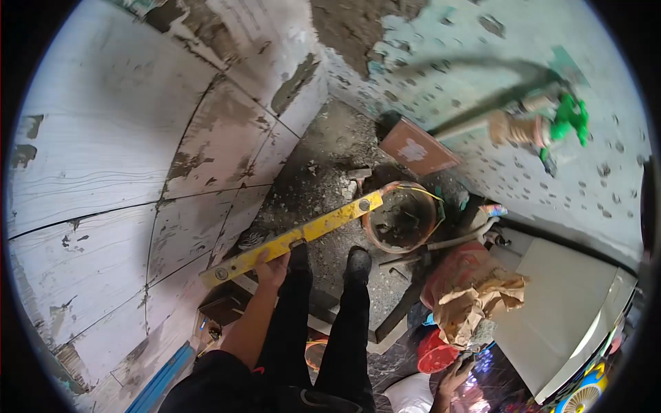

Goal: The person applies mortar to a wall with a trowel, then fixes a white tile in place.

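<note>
My left hand (273,268) is closed around the lower part of a yellow spirit level (313,230). The level slants from beside the tiled wall up to the right, and its far end overlaps the rim of a round orange bucket (366,230) with dark grey contents. My dark shoes (358,263) stand on the rough floor just under the level. I do not see my right hand. At the lower right, a hand (454,375) on a thin forearm, apparently another person's, is near a grey lump (482,332) and a red bowl (435,351).
Stained white tiles (103,138) cover the left wall. A green-handled tap (570,120) juts from the pitted wall, above a leaning brown tile (416,148). A crumpled paper bag (475,303) and a white cabinet-like box (558,296) stand right. A raised edge (399,316) borders the floor.
</note>
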`<action>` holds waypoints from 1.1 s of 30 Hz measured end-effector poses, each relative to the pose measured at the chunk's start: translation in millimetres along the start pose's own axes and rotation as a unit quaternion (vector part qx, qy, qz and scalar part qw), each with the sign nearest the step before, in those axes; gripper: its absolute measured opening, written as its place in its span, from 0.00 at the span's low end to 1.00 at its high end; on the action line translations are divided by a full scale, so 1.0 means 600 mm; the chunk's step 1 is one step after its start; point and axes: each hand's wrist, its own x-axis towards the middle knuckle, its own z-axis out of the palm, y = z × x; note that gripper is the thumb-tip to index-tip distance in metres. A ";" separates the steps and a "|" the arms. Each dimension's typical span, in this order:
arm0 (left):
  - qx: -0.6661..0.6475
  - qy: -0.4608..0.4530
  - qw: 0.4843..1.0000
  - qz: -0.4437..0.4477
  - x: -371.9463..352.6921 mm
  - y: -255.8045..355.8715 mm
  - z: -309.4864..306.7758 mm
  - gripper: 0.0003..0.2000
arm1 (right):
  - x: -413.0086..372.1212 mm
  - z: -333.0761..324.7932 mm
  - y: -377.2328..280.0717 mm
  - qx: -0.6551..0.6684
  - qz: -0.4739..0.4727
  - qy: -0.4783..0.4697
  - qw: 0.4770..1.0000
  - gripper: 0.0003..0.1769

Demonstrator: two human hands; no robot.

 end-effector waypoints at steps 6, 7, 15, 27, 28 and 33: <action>-0.044 0.016 0.999 -0.007 -0.004 0.042 -0.059 0.15 | 0.060 0.170 -0.136 0.043 -0.114 -0.072 0.990 0.21; -0.040 0.031 0.999 -0.002 -0.007 0.049 -0.065 0.15 | 0.086 0.207 -0.191 0.136 -0.052 -0.150 0.978 0.23; -0.070 0.078 0.995 -0.003 -0.031 0.110 -0.093 0.14 | 0.320 0.591 -0.498 0.059 -0.406 -0.165 0.897 0.19; -0.094 0.060 0.994 -0.018 -0.048 0.118 -0.091 0.19 | 0.468 0.871 -0.833 -0.222 -0.349 -0.300 0.860 0.21; -0.092 0.062 0.994 -0.020 -0.050 0.123 -0.094 0.19 | 0.490 0.872 -0.850 -0.223 -0.336 -0.341 0.849 0.19; -0.091 0.094 0.991 -0.022 -0.059 0.140 -0.092 0.19 | 0.501 0.845 -0.910 -0.240 -0.277 -0.376 0.851 0.13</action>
